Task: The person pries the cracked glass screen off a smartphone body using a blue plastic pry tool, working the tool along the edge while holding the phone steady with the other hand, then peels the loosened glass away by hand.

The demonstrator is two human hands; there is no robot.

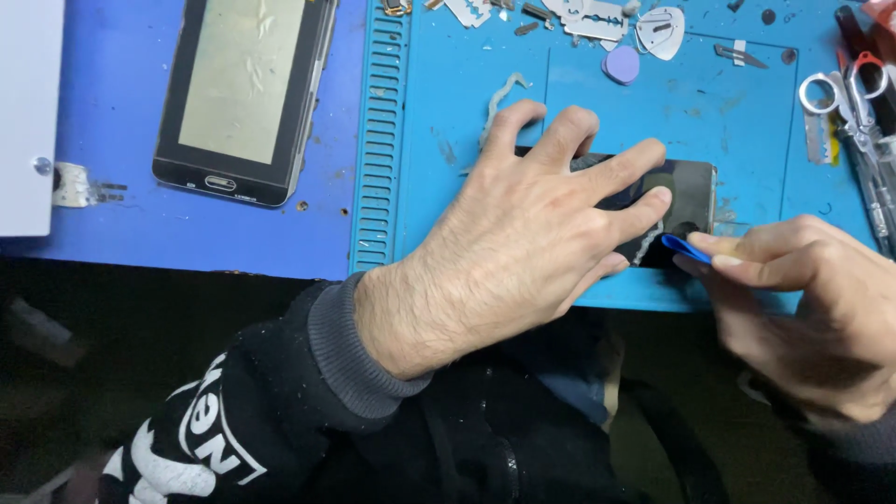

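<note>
My left hand (523, 224) lies flat with spread fingers on a dark phone (686, 187) that rests on the blue work mat (747, 103), pressing it down and hiding most of it. My right hand (812, 299) pinches a small blue plastic pick (684, 247) between thumb and forefinger. The pick's tip touches the phone's near edge by its right end, where a strip of whitish glue shows.
A second phone (238, 93) with a pale screen lies at the far left on the blue table. Razor blades, a purple pick (621, 63) and metal scraps sit along the mat's back edge. Scissors (840, 93) and tweezers lie at the right. A white box (28, 112) stands far left.
</note>
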